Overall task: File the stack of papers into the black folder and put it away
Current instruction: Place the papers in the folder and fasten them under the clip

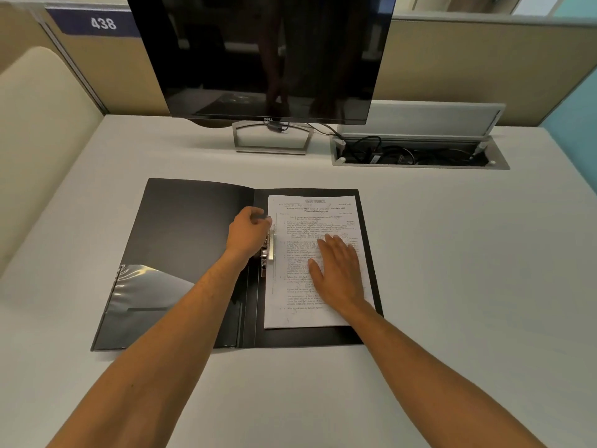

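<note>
Your left hand fingers curl on the clamp; right hand lies open-fingered, pinning the papers. Release early and sheets may skew toward 3 o'clock.

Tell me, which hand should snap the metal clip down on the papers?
Probably the left hand: it is already curled at the metal clip by the folder spine. The right hand lies flat, pinning the papers.

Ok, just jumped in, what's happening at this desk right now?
A person is filing papers into an open black folder lying flat on the desk. The right hand presses flat on the papers, which sit on the folder's right half. The left hand is curled at the metal clip by the spine. The folder is not yet closed.
</note>
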Motion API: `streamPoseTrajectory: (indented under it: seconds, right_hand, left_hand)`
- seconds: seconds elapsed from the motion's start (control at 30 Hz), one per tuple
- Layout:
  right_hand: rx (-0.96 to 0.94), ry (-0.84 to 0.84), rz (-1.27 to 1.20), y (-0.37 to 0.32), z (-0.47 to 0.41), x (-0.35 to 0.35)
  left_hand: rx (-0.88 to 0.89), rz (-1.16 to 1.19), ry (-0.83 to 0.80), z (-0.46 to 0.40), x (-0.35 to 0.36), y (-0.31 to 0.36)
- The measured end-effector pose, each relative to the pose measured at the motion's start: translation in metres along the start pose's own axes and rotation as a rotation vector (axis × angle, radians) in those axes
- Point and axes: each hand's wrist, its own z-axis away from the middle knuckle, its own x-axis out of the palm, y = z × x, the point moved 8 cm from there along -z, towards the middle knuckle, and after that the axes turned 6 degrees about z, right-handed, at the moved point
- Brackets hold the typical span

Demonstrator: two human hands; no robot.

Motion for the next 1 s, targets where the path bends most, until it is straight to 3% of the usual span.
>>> streamPoseTrajectory:
  seconds: [0.3,0.6,0.73,1.0]
  right_hand:
    - [-0.035,-0.005,0.112,-0.002,0.003,0.018]
    - [-0.026,-0.022,0.134,-0.003,0.004,0.021]
    - [-0.031,-0.019,0.129,-0.003,0.003,0.02]
    - [-0.041,-0.006,0.125,-0.005,0.004,0.018]
  left_hand:
    - [0.074,0.048,-0.025,0.015,-0.006,-0.004]
    - [0.104,0.122,0.068,0.04,-0.013,-0.019]
    - [0.054,0.152,0.151,0.048,-0.018,-0.035]
    - [-0.052,0.182,0.147,0.056,-0.014,-0.053]
